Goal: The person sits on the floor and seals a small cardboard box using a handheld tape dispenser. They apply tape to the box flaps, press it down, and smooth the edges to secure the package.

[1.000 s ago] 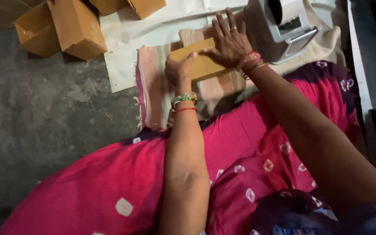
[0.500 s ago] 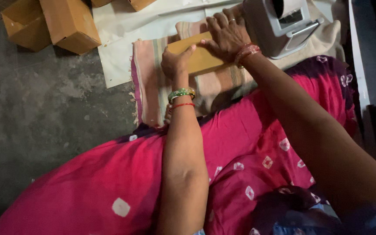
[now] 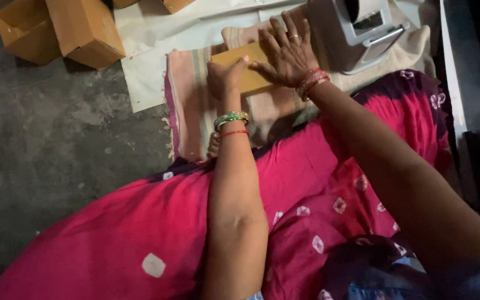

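Observation:
A flat tan cardboard piece [image 3: 246, 69] lies on a striped pink cloth [image 3: 187, 105] on the floor. My left hand [image 3: 223, 78] grips its near left edge, thumb on top. My right hand [image 3: 287, 53] presses flat on its right part, fingers spread. Both wrists wear bangles. My pink dotted garment [image 3: 156, 222] fills the lower part of the view.
A grey tape dispenser machine [image 3: 356, 33] stands just right of my right hand on a beige cloth. Brown cardboard boxes [image 3: 79, 30] sit at the top left on the grey concrete floor [image 3: 56, 144]. A white sheet [image 3: 156, 39] lies under the striped cloth.
The view has shifted slightly. My hands stay on the cardboard piece, with the right hand spread flatter over it.

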